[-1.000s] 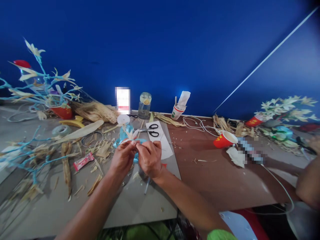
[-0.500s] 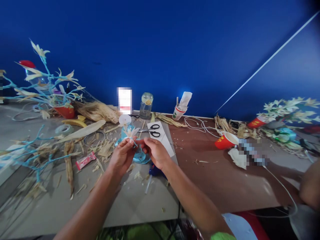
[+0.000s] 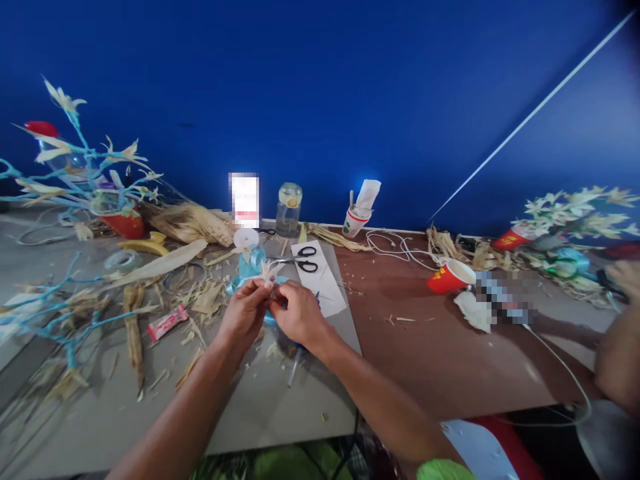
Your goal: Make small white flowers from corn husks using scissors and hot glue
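one pale flower [image 3: 267, 271] rises just beyond the left hand's [image 3: 247, 303] closely pinched fingertips, which grip its base, while the right hand [image 3: 297, 312] curls beside them, its hold unclear, so a light, steady pinch should spare the petals.

The left hand [image 3: 249, 303] and right hand [image 3: 299, 312] hid the base of the flower [image 3: 266, 271] and part of the ribbon [image 3: 251, 261] behind them. Blocky blur covered the far screen [image 3: 245, 199] and the device [image 3: 500, 300] at right. The right edge cut off a co-worker's arm [image 3: 621, 353], the left edge the blue branches [image 3: 91, 160].
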The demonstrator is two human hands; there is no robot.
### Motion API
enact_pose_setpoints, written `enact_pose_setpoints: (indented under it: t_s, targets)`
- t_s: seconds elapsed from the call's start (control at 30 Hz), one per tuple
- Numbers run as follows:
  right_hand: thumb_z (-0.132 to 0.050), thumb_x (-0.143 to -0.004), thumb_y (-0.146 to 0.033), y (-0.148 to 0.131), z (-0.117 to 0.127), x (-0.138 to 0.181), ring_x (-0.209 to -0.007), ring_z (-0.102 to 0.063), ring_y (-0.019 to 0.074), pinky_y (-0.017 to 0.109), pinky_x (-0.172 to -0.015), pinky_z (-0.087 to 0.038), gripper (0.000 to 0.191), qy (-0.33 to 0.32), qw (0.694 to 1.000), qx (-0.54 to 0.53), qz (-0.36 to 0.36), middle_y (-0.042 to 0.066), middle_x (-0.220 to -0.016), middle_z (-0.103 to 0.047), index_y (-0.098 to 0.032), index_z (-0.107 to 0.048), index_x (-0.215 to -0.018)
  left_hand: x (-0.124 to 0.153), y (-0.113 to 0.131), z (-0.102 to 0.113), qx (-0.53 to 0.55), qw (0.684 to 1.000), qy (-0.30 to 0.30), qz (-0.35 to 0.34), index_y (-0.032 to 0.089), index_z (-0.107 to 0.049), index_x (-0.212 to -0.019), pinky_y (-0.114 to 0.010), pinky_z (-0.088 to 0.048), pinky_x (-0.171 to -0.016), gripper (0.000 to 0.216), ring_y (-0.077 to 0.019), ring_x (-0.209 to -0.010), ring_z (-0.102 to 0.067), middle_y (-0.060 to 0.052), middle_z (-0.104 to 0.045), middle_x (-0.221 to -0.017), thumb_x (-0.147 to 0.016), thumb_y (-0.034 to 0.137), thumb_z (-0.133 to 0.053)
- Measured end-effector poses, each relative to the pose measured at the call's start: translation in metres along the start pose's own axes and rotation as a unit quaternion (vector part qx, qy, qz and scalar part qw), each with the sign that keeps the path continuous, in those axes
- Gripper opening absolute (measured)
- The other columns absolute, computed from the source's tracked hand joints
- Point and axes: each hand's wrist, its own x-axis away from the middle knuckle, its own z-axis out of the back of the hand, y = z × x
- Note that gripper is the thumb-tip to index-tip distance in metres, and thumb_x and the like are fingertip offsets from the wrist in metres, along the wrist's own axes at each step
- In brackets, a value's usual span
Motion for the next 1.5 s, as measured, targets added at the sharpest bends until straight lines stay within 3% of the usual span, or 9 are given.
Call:
enact_pose_setpoints:
  t_s: [0.13,0.27,0.4,0.5,0.6,0.7,0.83,1.07,1.5]
  targets:
    - [-0.06,-0.075,-0.034,0.003,0.011,-0.002,-0.063,-0.049,0.0118,0.024,-0.06,-0.037,0.019,-0.044,0.99,-0.13,-0.04,0.0,-0.068,-0.057,-0.017,-0.063,-0.071,-0.001,0.0,0.002,-0.013,1.0,-0.006,-0.008,0.013,-0.065,-0.065,-0.022,-0.047,-0.067,0.015,-0.0103,-0.065,-0.059,-0.001,-0.065,-0.069,-0.059,0.019,-0.078]
    - [-0.059,-0.071,-0.044,0.01,0.015,-0.009,-0.054,-0.045,0.0092,0.023,-0.055,-0.034,0.03,-0.111,0.914,-0.35,-0.172,-0.001,-0.059,-0.054,-0.015,-0.061,-0.064,0.002,0.002,-0.001,-0.036,0.998,-0.048,-0.007,0.013,-0.064,-0.065,-0.023,-0.046,-0.06,0.015,-0.0103,-0.058,-0.056,-0.001,-0.063,-0.065,-0.063,0.024,-0.075]
    - [-0.068,-0.062,-0.042,0.012,0.007,-0.01,-0.05,-0.04,0.0061,0.022,-0.052,-0.03,0.028,-0.151,0.85,-0.454,-0.221,-0.003,-0.058,-0.052,-0.015,-0.059,-0.063,0.005,0.004,-0.006,-0.034,0.999,-0.036,0.001,0.014,-0.063,-0.063,-0.022,-0.044,-0.054,0.016,-0.0097,-0.055,-0.054,0.0,-0.063,-0.066,-0.06,0.022,-0.077]
    - [-0.066,-0.064,-0.038,0.01,0.002,-0.009,-0.049,-0.036,0.0059,0.021,-0.051,-0.029,0.025,-0.127,0.885,-0.406,-0.188,-0.005,-0.053,-0.046,-0.016,-0.055,-0.058,0.005,0.003,-0.007,-0.03,0.999,-0.011,0.002,0.014,-0.063,-0.06,-0.022,-0.045,-0.055,0.02,-0.01,-0.056,-0.055,0.0,-0.064,-0.067,-0.054,0.02,-0.08]
    - [-0.06,-0.07,-0.031,0.006,0.001,-0.007,-0.05,-0.036,0.0071,0.022,-0.051,-0.029,0.023,-0.08,0.96,-0.242,-0.119,-0.005,-0.051,-0.045,-0.016,-0.053,-0.055,0.004,0.002,-0.006,-0.023,1.0,0.002,-0.006,0.013,-0.063,-0.057,-0.018,-0.045,-0.061,0.02,-0.0088,-0.062,-0.057,-0.001,-0.065,-0.069,-0.051,0.018,-0.081]
    - [-0.053,-0.073,-0.022,0.002,0.001,-0.005,-0.053,-0.039,0.0085,0.022,-0.054,-0.03,0.022,-0.024,0.992,-0.11,-0.053,-0.004,-0.053,-0.045,-0.016,-0.049,-0.052,0.003,0.0,-0.004,-0.02,1.0,-0.011,0.001,0.013,-0.063,-0.058,-0.019,-0.045,-0.065,0.017,-0.0091,-0.066,-0.058,-0.001,-0.066,-0.073,-0.055,0.017,-0.079]
    - [-0.046,-0.076,-0.02,-0.001,0.003,-0.004,-0.057,-0.042,0.0098,0.021,-0.056,-0.033,0.023,0.002,0.995,-0.096,-0.013,-0.003,-0.055,-0.046,-0.017,-0.049,-0.053,0.005,0.0,-0.003,-0.017,0.999,-0.041,0.019,0.012,-0.069,-0.073,-0.022,-0.046,-0.071,0.013,-0.0113,-0.07,-0.059,-0.003,-0.066,-0.075,-0.064,0.02,-0.074]
    - [-0.049,-0.078,-0.033,0.01,0.001,-0.007,-0.057,-0.046,0.0103,0.02,-0.055,-0.037,0.025,0.005,0.976,-0.206,-0.068,-0.002,-0.058,-0.052,-0.015,-0.058,-0.063,0.007,0.001,-0.004,-0.001,0.998,-0.063,0.007,0.012,-0.07,-0.087,-0.025,-0.048,-0.069,0.02,-0.0133,-0.068,-0.06,-0.005,-0.067,-0.075,-0.071,0.024,-0.068]
    - [-0.051,-0.077,-0.031,0.007,0.005,-0.008,-0.053,-0.039,0.0087,0.02,-0.052,-0.032,0.029,-0.033,0.98,-0.183,-0.071,-0.004,-0.05,-0.042,-0.015,-0.055,-0.053,0.004,0.0,-0.002,-0.033,0.999,-0.035,0.019,0.012,-0.07,-0.079,-0.024,-0.048,-0.072,0.016,-0.0133,-0.074,-0.061,-0.006,-0.069,-0.084,-0.068,0.022,-0.072]
